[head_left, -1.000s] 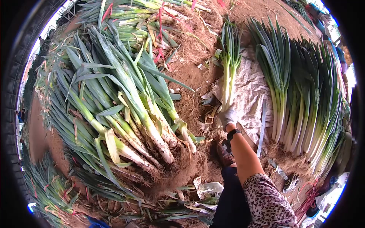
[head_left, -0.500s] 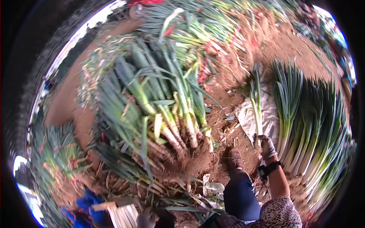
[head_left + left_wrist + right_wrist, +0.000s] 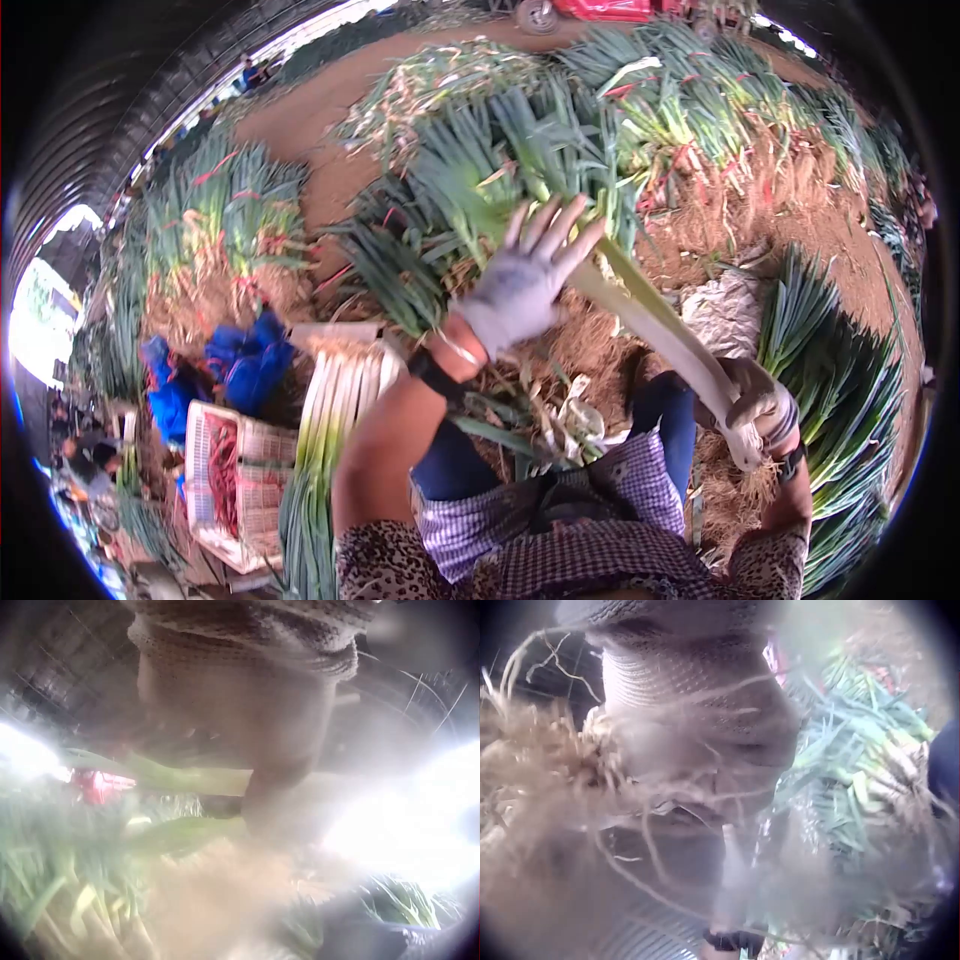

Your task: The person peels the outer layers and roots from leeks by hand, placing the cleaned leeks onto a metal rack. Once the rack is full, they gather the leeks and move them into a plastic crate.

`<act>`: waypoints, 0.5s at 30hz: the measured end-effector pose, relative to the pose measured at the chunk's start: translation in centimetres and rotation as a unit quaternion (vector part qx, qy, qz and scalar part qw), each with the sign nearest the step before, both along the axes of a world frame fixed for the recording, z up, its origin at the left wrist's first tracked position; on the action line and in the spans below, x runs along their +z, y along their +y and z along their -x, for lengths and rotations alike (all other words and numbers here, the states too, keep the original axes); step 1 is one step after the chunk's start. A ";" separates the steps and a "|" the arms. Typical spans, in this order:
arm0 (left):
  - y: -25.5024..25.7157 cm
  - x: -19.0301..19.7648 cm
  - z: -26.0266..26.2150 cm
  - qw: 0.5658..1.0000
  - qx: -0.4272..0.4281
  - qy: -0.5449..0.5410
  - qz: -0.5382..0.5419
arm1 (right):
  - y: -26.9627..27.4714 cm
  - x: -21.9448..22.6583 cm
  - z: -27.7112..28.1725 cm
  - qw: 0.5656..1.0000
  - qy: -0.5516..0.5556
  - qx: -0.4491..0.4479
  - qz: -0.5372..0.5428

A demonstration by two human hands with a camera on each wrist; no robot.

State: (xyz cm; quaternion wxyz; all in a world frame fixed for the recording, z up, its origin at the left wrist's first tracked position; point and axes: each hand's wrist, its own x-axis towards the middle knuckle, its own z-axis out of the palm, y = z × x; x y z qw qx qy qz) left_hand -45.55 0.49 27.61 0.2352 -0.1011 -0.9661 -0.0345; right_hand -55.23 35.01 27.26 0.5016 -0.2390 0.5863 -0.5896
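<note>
Crate (image 3: 264, 447) beside trimmed leeks (image 3: 335, 395); your right hand (image 3: 763, 403) grips a leek (image 3: 665, 328), your left hand (image 3: 520, 290) spread, fingers straight.

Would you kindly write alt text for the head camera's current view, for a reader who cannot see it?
A person's gloved right hand grips a long leek near its root end, while the gloved left hand spreads its fingers beside the leek's upper part. Heaps of leeks lie around on brown ground, with a pale basket at lower left.
</note>
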 end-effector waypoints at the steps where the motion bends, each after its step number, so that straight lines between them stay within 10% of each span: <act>1: -1.0 1.2 -1.7 0.999 -0.023 0.001 0.048 | -1.7 0.5 -0.1 0.992 0.060 0.108 0.027; 4: -4.2 4.0 -9.5 0.990 0.009 -0.142 -0.005 | -7.9 2.0 -1.7 0.947 0.000 0.282 0.153; 6: -5.7 5.1 -16.5 0.984 0.093 -0.151 -0.005 | -14.6 1.2 -1.7 0.831 0.130 0.402 0.362; 9: -7.5 6.8 -27.5 0.962 0.246 -0.117 -0.009 | -21.4 -0.1 -4.8 0.791 0.215 0.373 0.435; 11: -7.8 7.6 -33.5 0.905 0.397 -0.152 0.000 | -22.6 -6.2 -4.5 0.955 -0.096 0.171 0.223; 12: -9.2 6.2 -36.6 0.884 0.437 -0.160 0.045 | -24.0 -5.3 -6.7 0.981 -0.054 0.069 0.174; 15: -10.6 0.5 -41.5 0.763 0.595 -0.252 0.019 | -25.1 -13.1 -5.4 0.961 -0.110 0.229 0.112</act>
